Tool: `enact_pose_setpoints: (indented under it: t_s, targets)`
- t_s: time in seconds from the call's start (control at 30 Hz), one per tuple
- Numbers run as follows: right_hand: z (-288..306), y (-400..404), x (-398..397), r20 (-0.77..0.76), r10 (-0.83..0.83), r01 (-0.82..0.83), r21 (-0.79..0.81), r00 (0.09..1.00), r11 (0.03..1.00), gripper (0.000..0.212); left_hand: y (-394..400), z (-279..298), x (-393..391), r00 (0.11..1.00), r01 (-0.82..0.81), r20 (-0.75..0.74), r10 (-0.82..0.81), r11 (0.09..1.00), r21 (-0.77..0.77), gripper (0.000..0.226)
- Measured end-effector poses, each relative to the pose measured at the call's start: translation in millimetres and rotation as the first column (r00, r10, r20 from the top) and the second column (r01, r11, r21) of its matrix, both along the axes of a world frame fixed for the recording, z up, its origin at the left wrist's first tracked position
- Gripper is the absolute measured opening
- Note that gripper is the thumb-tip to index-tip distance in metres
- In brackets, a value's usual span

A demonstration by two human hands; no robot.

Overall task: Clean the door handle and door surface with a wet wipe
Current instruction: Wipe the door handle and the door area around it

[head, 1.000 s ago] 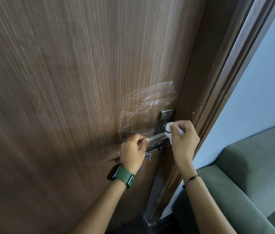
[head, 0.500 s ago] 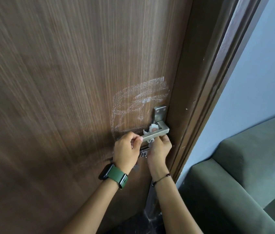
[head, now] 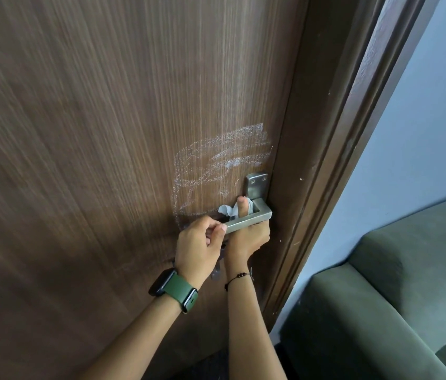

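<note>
Left hand (head: 198, 239) pinches the handle (head: 249, 219) steady; right hand (head: 249, 237), clamped under it, should drag the wipe (head: 228, 209) along every face

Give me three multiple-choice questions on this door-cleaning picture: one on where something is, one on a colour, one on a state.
1. Where are the white smears on the door?
A. Above and left of the handle
B. Below the handle
C. On the frame

2. What colour is the watch strap?
A. Black
B. Green
C. Red

3. What is the left hand doing?
A. Hanging free
B. Pressing flat on the door
C. Gripping the handle's free end

Answers:
1 A: the streaks lie on the wood up and left of the handle.
2 B: the band on the left wrist is green.
3 C: its fingers close round the lever's end, while the right hand works the wipe behind the lever.
</note>
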State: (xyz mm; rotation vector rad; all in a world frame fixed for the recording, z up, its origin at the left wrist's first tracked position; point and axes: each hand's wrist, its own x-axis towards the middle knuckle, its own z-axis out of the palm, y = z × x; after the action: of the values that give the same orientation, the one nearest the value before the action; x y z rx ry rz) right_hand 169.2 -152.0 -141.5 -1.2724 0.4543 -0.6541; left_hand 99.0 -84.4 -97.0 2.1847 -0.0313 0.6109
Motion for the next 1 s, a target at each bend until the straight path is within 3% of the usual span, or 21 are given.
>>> enact_pose_setpoints:
  t_s: [0.13, 0.33, 0.5, 0.67, 1.0]
  targets:
    - [-15.1, -7.0, -9.8, -0.058, 0.082, -0.085, -0.052, 0.995, 0.995, 0.015, -0.2, 1.3, -0.8, 1.0, -0.013, 0.014, 0.012, 1.0, 0.018, 0.013]
    - [-11.7, -17.4, -7.9, 0.035, 0.116, -0.112, -0.098, 0.993, 0.989, 0.022, -2.6, 0.0, -1.6, 0.999, -0.024, 0.024, 0.024, 1.0, 0.01, 0.013]
    - [-31.3, -26.5, -3.5, -0.075, 0.118, -0.124, -0.089, 0.99, 0.988, 0.019, -1.0, -1.5, 0.0, 1.0, -0.013, 0.013, 0.013, 1.0, 0.007, 0.014]
    - [-32.9, -37.5, 1.4, -0.081, 0.143, -0.155, -0.156, 0.986, 0.976, 0.023, -2.5, -0.7, -0.8, 1.0, -0.016, 0.001, 0.016, 1.0, -0.003, 0.015]
    - [-28.4, -37.0, -8.7, -0.133, 0.153, -0.177, -0.189, 0.979, 0.966, 0.007, -2.1, 4.4, -3.6, 0.999, -0.018, -0.051, 0.019, 1.0, 0.007, 0.016]
